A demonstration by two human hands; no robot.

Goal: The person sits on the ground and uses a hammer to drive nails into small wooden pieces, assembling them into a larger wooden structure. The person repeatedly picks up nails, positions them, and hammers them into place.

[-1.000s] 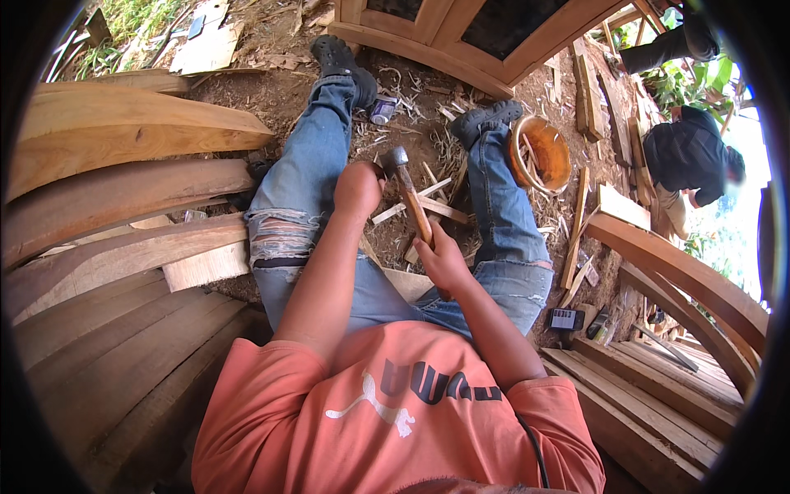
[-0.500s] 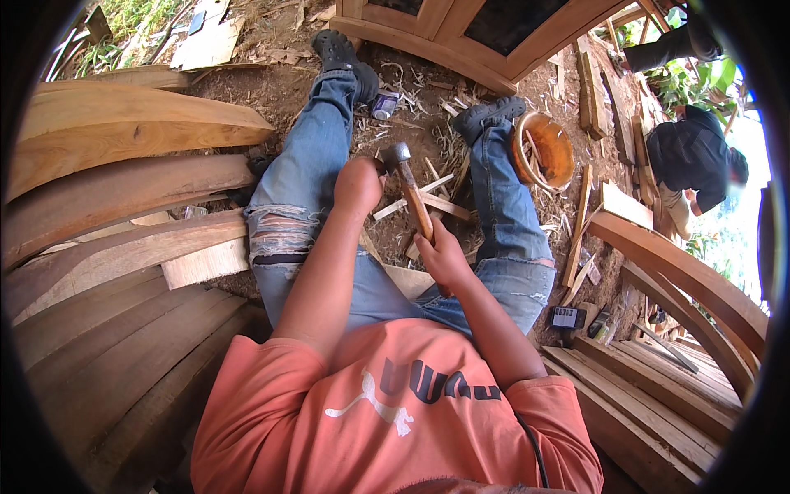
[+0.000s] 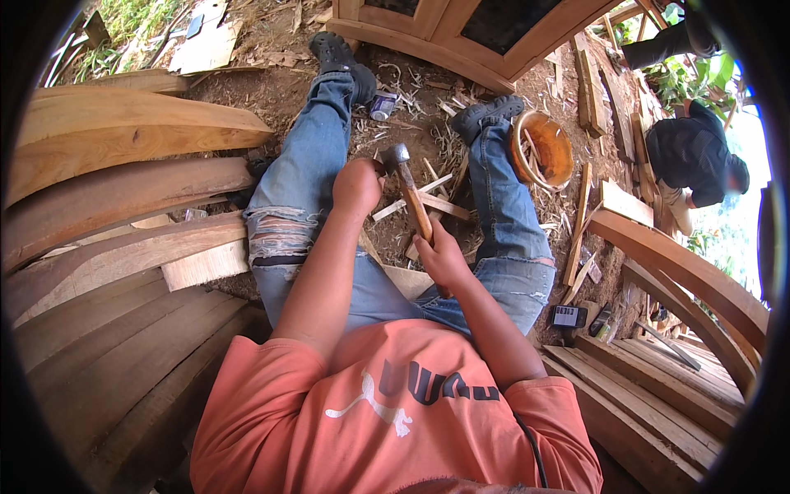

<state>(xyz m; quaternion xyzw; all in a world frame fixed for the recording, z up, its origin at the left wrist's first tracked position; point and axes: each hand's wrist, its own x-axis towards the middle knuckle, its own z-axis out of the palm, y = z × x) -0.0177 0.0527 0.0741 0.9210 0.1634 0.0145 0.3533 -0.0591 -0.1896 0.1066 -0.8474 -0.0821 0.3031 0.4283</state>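
My right hand is closed around the wooden handle of a hammer, between my thighs. The hammer slants, its metal head up and away from me to the left. My left hand is a fist right beside the hammer head. Its fingertips are turned away from view, so what it grips, if anything, is hidden; I cannot tell whether it touches the head. Beyond and below the hammer, thin wood strips lie crossed on the ground among shavings.
An orange bucket holding wood scraps stands by my right shin. Curved timbers are stacked at left, more boards at right. A framed wooden panel stands ahead. A phone lies at right; another person bends over farther off.
My hands and the hammer stay in almost the same place. The other person at the far right has shifted slightly.
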